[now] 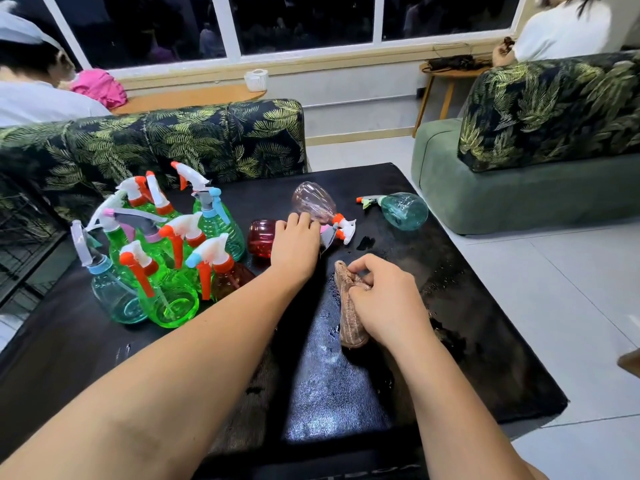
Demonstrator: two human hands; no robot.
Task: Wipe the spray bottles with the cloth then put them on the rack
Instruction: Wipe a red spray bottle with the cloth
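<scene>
Head camera, single wide-angle view: looks forward and steeply down, close over the bench (485,358); sofas (207,133) and windows beyond.

Two bare forearms, entering from about 7 o'clock and 5 o'clock and narrowing toward the middle of the view. No sleeve anywhere along either arm up to the frame edge; nothing worn at either wrist, and no ring on the fingers that show. Left hand (294,249) at roughly 11 o'clock from the right hand (388,299), both uncovered, backs toward the camera, knuckles and short plain nails visible.
</scene>
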